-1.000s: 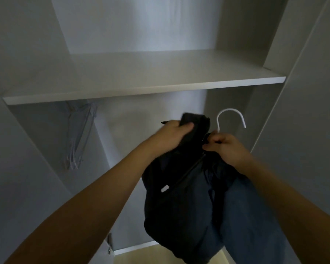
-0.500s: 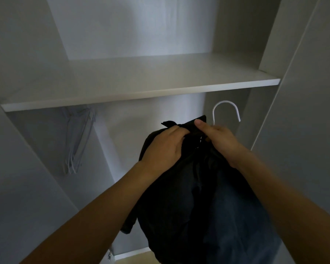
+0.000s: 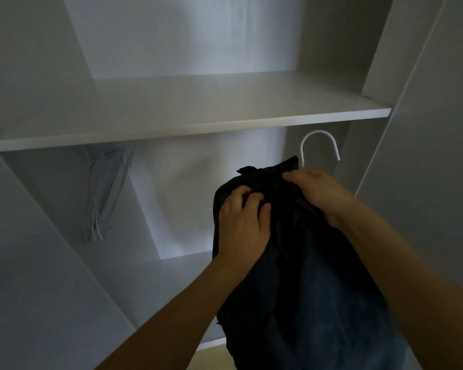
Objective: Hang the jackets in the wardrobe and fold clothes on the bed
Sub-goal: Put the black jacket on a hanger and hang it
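Dark jacket (image 3: 292,276) hangs below the wardrobe shelf (image 3: 187,108), left hand (image 3: 242,222) and right hand (image 3: 318,194) both clenched on its collar under the white hanger hook (image 3: 320,144).

Both bare forearms reach up and forward, converging. Left hand (image 3: 242,222) back toward camera, fingers curled, gripping dark jacket (image 3: 292,276) fabric. Right hand (image 3: 317,194) higher, just right of it, fingers bent down over the jacket top, holding it.

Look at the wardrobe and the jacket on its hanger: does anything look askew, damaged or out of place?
Nothing is damaged. The dark jacket sits bunched round the white hanger, gripped by the left hand and right hand, not yet hung. Spare hangers hang at a slant under the shelf.
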### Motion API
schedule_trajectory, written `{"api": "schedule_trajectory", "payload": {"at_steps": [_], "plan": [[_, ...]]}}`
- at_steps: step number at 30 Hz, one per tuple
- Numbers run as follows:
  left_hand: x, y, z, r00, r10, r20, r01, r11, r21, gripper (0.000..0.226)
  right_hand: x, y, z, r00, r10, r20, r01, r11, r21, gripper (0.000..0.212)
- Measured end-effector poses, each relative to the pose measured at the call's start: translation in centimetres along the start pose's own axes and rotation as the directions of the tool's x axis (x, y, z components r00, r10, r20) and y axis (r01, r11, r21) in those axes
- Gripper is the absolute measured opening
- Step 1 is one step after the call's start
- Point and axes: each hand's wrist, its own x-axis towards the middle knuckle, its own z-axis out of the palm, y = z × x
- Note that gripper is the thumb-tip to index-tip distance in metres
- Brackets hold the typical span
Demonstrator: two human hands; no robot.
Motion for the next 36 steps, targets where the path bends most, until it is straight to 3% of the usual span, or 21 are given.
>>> {"api": "schedule_trajectory", "payload": {"at_steps": [4,6,8,10,12,16,20,22,25,27,31,36], "plan": [[-0.3,1.0,0.7,0.984,0.088,-0.156,-0.083,0.996,0.033,0.022,-0.4,-0.8,-1.1,1.0,0.016,-0.011,-0.016,0.998,0.058,0.022],[-0.2,0.9,0.9,0.996,-0.074,-0.042,0.066,0.984,-0.163,0.028,-0.5,-1.0,-1.5,0.999,0.015,-0.028,-0.013,0.998,0.069,0.022],[0.3,0.7,1.0,0.952,-0.263,0.159,0.304,0.88,-0.364,0.032,-0.5,-1.0,-1.7,0.998,0.012,-0.054,-0.008,0.997,0.079,0.022],[0.9,0.8,1.3,0.915,-0.233,0.331,0.378,0.784,-0.493,0.031,-0.4,-1.1,-2.0,0.996,0.005,-0.084,0.004,0.995,0.098,0.022],[1.7,1.2,1.5,0.904,-0.158,0.398,0.37,0.754,-0.543,0.031,-0.1,-1.1,-2.2,0.992,0.004,-0.123,0.01,0.994,0.112,0.022],[2.8,2.0,1.2,0.902,-0.226,0.368,0.367,0.85,-0.377,0.026,1.1,-0.5,-3.0,0.97,0.022,-0.242,0.001,0.996,0.093,0.023],[3.2,2.6,-0.7,0.961,-0.085,0.263,0.15,0.96,-0.238,0.032,2.7,0.9,-3.8,0.935,0.042,-0.353,-0.038,0.999,0.018,0.018],[3.2,2.3,-2.4,0.966,-0.064,0.249,0.114,0.975,-0.192,0.036,3.3,1.3,-4.1,0.924,0.03,-0.38,-0.042,0.999,-0.022,0.016],[2.8,0.8,-5.5,0.952,-0.042,0.302,0.088,0.986,-0.141,0.039,3.9,1.6,-4.7,0.917,0.04,-0.398,-0.046,0.999,-0.005,0.01],[2.7,-0.5,-7.6,0.909,-0.068,0.41,0.105,0.992,-0.067,0.04,4.0,1.8,-4.5,0.909,0.049,-0.414,-0.043,0.999,0.024,0.009],[4.9,-1.5,-8.2,0.823,-0.135,0.551,0.087,0.99,0.113,0.032,3.5,1.4,-1.8,0.961,0.1,-0.259,-0.054,0.983,0.177,0.015],[5.3,-0.4,-3.0,0.848,-0.08,0.524,0.113,0.993,-0.03,0.025,2.9,0.1,1.1,0.994,0.078,-0.076,-0.064,0.983,0.174,0.024]]}}
